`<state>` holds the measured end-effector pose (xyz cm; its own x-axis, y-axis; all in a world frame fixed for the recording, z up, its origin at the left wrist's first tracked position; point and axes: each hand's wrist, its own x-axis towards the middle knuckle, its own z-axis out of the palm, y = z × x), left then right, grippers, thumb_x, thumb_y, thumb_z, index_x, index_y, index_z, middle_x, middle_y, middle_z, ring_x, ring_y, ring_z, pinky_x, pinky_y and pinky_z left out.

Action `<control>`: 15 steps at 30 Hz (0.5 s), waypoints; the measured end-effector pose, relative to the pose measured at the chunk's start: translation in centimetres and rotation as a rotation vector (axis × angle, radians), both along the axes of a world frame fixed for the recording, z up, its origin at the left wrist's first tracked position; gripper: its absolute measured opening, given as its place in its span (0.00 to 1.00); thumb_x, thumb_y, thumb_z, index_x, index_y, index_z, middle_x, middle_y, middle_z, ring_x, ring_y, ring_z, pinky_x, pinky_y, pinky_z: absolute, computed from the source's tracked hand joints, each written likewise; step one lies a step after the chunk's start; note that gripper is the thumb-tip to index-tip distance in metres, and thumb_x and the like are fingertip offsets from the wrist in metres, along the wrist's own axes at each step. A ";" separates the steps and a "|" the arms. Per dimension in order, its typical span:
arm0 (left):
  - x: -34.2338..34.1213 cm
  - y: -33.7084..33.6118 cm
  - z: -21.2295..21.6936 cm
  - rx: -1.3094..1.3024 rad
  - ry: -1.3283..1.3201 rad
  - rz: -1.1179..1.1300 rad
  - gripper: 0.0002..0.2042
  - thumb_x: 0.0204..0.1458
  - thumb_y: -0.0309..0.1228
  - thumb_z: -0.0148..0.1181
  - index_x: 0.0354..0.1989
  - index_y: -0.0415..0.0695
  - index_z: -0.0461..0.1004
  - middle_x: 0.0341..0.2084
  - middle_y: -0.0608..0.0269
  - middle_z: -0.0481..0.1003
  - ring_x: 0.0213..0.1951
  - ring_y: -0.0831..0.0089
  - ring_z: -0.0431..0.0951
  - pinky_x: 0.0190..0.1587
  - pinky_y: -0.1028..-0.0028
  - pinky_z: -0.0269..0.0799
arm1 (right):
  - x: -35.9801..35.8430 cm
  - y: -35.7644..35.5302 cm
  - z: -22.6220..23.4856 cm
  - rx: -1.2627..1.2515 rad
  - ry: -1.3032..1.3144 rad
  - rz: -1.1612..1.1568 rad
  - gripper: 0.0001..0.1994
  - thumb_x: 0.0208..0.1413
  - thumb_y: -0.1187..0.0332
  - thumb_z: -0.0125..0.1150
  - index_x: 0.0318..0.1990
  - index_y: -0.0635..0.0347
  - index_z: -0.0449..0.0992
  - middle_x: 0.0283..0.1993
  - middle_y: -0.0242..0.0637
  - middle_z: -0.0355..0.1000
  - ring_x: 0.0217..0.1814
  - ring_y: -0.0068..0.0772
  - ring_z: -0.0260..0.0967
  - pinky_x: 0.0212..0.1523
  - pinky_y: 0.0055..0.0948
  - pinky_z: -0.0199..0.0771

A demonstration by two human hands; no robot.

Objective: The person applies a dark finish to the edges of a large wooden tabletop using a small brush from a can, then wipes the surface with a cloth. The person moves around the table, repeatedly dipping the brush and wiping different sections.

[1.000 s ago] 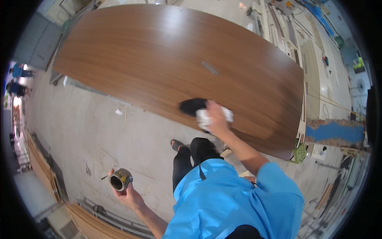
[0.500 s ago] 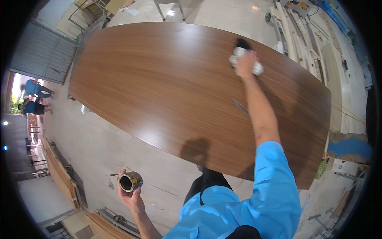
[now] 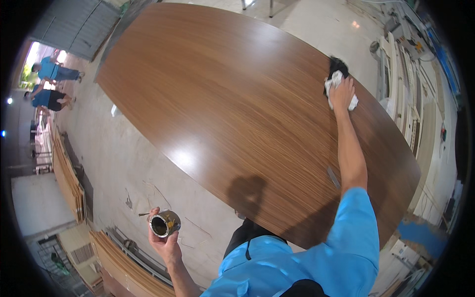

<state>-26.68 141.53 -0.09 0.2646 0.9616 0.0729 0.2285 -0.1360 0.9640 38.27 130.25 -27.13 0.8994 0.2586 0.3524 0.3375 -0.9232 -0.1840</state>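
Observation:
A large brown wood-grain panel [image 3: 213, 99] with curved edges stretches in front of me. My right hand [image 3: 341, 92] presses a bunched cloth [image 3: 336, 78], white with a black part, onto the panel near its far right edge. A flat, thin metal strip [image 3: 333, 176] lies on the panel beside my right forearm. Off the panel's near edge, on the left, my left hand [image 3: 166, 245] is wrapped round an open metal can [image 3: 171, 221]. The can's mouth faces me and its inside looks dark. A thin stick-like piece juts out beside my left fingers.
Two people in blue tops [image 3: 55, 69] stand by the bright doorway at far left. Stacked boards [image 3: 123, 267] lean at lower left. Long strips of material [image 3: 408, 94] lie on the floor beyond the panel's right side. Metal legs [image 3: 271, 7] stand past the far edge.
My right hand has moved the cloth rightward along the panel, closer to its far right edge. My view has turned and shifted. My left hand still holds the can.

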 end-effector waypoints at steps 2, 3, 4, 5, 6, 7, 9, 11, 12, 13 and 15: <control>-0.8 -0.2 0.1 -0.048 -0.036 0.048 0.39 0.41 0.27 0.76 0.67 0.35 0.69 0.67 0.54 0.68 0.67 0.64 0.70 0.67 0.64 0.70 | 0.8 7.3 1.7 0.176 0.307 0.028 0.22 0.59 0.62 0.63 0.55 0.72 0.74 0.59 0.57 0.71 0.68 0.55 0.63 0.68 0.53 0.60; -1.0 -0.2 0.3 -0.040 -0.043 0.075 0.39 0.41 0.26 0.74 0.67 0.35 0.69 0.67 0.54 0.68 0.66 0.64 0.71 0.67 0.64 0.70 | -2.3 12.0 2.7 0.151 0.131 0.225 0.21 0.58 0.66 0.63 0.54 0.71 0.74 0.56 0.56 0.70 0.64 0.56 0.64 0.67 0.53 0.61; -1.3 -0.3 0.6 0.004 -0.093 0.085 0.38 0.41 0.24 0.73 0.67 0.35 0.69 0.67 0.54 0.68 0.66 0.65 0.71 0.66 0.64 0.70 | -6.6 16.6 3.9 0.302 0.259 0.445 0.19 0.61 0.66 0.59 0.55 0.70 0.73 0.54 0.56 0.71 0.63 0.55 0.66 0.65 0.56 0.63; -1.5 -0.2 0.7 -0.011 -0.114 0.142 0.38 0.41 0.20 0.68 0.68 0.35 0.68 0.67 0.55 0.68 0.65 0.65 0.72 0.66 0.64 0.71 | -12.7 20.9 4.7 0.434 0.322 0.632 0.19 0.64 0.70 0.52 0.59 0.72 0.71 0.57 0.58 0.70 0.65 0.55 0.65 0.71 0.58 0.58; -1.8 -0.2 0.9 -0.027 -0.093 0.146 0.38 0.41 0.20 0.68 0.68 0.35 0.68 0.67 0.55 0.68 0.65 0.66 0.73 0.66 0.64 0.71 | -19.0 24.1 5.3 0.213 0.133 0.794 0.22 0.65 0.72 0.51 0.64 0.73 0.68 0.64 0.60 0.68 0.72 0.54 0.61 0.76 0.58 0.51; -2.1 -0.1 1.0 -0.025 -0.104 0.153 0.38 0.41 0.19 0.67 0.68 0.35 0.68 0.67 0.55 0.68 0.65 0.66 0.73 0.65 0.65 0.72 | -25.7 26.4 5.4 0.091 -0.025 0.933 0.24 0.63 0.69 0.56 0.64 0.72 0.69 0.70 0.59 0.65 0.78 0.53 0.56 0.78 0.58 0.47; -2.8 0.2 1.2 -0.049 -0.069 0.158 0.37 0.41 0.19 0.67 0.67 0.36 0.69 0.67 0.56 0.68 0.65 0.66 0.72 0.65 0.64 0.72 | -36.4 26.5 4.3 0.182 0.197 1.375 0.30 0.47 0.65 0.73 0.59 0.65 0.76 0.72 0.52 0.66 0.80 0.54 0.53 0.81 0.57 0.43; -3.8 0.5 1.1 -0.034 -0.087 0.219 0.37 0.41 0.19 0.67 0.67 0.36 0.69 0.67 0.57 0.67 0.66 0.66 0.71 0.66 0.64 0.72 | -41.0 22.0 1.7 0.389 0.195 1.359 0.31 0.43 0.66 0.75 0.58 0.63 0.77 0.71 0.53 0.66 0.80 0.55 0.53 0.80 0.57 0.46; -4.2 0.8 1.0 -0.029 -0.098 0.225 0.37 0.41 0.19 0.67 0.66 0.36 0.70 0.67 0.57 0.67 0.66 0.66 0.71 0.66 0.65 0.72 | -40.8 18.6 0.1 0.332 0.291 1.372 0.33 0.44 0.66 0.75 0.61 0.64 0.75 0.72 0.54 0.65 0.81 0.56 0.52 0.80 0.57 0.46; -4.7 0.9 0.6 0.016 -0.152 0.279 0.36 0.41 0.19 0.67 0.65 0.36 0.71 0.66 0.57 0.67 0.67 0.66 0.69 0.66 0.64 0.71 | -38.7 15.2 -1.3 0.357 0.313 1.399 0.34 0.46 0.66 0.75 0.63 0.65 0.73 0.74 0.55 0.63 0.81 0.57 0.51 0.80 0.57 0.47; -5.4 1.2 -0.7 -0.020 -0.084 0.282 0.35 0.40 0.20 0.68 0.65 0.36 0.71 0.66 0.57 0.67 0.68 0.65 0.68 0.68 0.64 0.69 | -30.5 8.9 -3.7 0.180 0.121 1.154 0.39 0.57 0.61 0.67 0.74 0.67 0.60 0.78 0.58 0.55 0.83 0.59 0.46 0.82 0.56 0.39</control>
<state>-32.12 142.74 -0.79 -0.0192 0.9978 0.0636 0.1736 -0.0593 0.9830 7.80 139.19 -30.81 0.1949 0.8976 0.3954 0.9287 -0.0391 -0.3688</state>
